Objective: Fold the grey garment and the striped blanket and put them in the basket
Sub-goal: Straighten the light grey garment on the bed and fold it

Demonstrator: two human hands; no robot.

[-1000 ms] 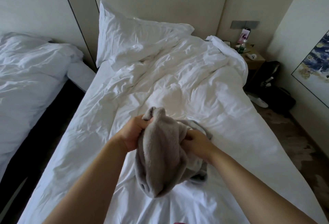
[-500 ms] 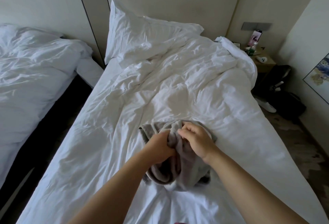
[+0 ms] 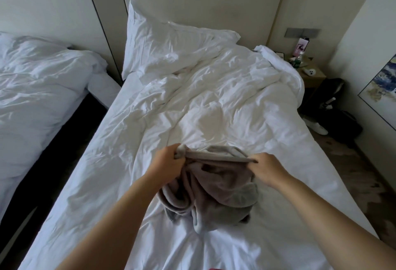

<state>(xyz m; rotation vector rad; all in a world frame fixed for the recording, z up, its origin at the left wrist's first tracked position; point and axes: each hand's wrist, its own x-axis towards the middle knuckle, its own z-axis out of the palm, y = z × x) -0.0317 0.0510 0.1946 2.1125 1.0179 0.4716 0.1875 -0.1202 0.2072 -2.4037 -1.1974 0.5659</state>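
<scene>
Drawn apart since half a second earlier, when they were bunched together, the left hand [image 3: 166,161] and right hand [image 3: 265,168] stretched one edge of the grey garment [image 3: 216,192] taut between them. The left hand's curled fingers gripped the edge's left end and the right hand pinched its right end. The rest of the garment lay crumpled below that edge, nearer the person, on the white duvet [image 3: 214,98], well short of the pillow [image 3: 171,46].
</scene>
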